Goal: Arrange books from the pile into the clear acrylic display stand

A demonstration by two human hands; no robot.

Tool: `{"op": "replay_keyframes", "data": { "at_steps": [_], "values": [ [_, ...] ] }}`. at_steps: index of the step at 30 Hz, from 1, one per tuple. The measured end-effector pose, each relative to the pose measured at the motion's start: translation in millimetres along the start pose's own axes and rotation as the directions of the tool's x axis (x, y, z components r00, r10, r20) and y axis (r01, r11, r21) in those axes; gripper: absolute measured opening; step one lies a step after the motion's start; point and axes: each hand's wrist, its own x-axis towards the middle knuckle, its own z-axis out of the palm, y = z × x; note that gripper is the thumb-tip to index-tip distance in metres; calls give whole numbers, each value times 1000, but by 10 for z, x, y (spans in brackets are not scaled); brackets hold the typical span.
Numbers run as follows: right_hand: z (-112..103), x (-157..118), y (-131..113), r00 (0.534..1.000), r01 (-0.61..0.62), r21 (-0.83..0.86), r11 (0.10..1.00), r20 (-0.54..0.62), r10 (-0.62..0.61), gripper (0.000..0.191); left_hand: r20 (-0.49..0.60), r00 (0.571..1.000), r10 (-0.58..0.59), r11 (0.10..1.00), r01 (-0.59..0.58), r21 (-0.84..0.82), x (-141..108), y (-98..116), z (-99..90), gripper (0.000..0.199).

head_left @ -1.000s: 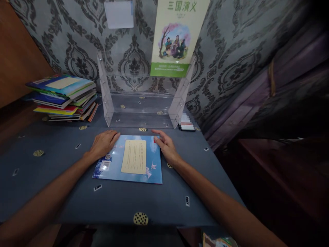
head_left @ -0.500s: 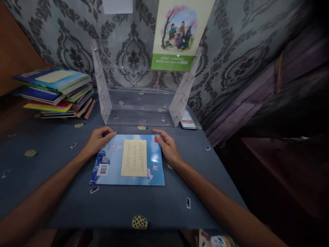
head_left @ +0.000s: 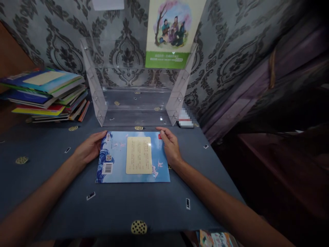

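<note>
A blue book (head_left: 115, 157) with a cream text panel, barcode and wave pattern lies sideways in front of me, low over the dark tablecloth; whether it touches the cloth I cannot tell. My left hand (head_left: 89, 145) grips its upper left edge, thumb near the corner and fingers partly hidden beneath. On the opposite side, my right hand (head_left: 170, 144) holds the upper right edge with its thumb by a small red mark and the index finger stretched past the corner. Behind the book stands a clear acrylic rack (head_left: 96, 99), with a green and cream book (head_left: 167, 55) upright on its top tier.
At the far left rises an uneven stack of books (head_left: 48, 94). A blurred-out flat object (head_left: 185, 118) lies right of the rack. The dark patterned tablecloth (head_left: 120, 209) covers the table. A purple curtain (head_left: 231, 103) hangs at right. Colourful packaging (head_left: 218, 238) shows below the front edge.
My left hand has shifted from the book's top left corner down its left side. The book has moved slightly right in view, and the camera view has shifted a little.
</note>
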Motion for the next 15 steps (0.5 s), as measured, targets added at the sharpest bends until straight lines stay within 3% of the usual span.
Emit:
{"op": "replay_keyframes", "data": {
  "at_steps": [9, 15],
  "values": [
    [-32, 17, -12, 997, 51, -17, 999, -64, -52, 28, 235, 958, -163, 975, 193, -110, -159, 4, 93, 34],
    [-19, 5, -29, 998, 42, 13, 999, -54, -41, 31, 251, 945, -207, 918, 277, -284, -185, 23, 124, 41]
  ]
}}
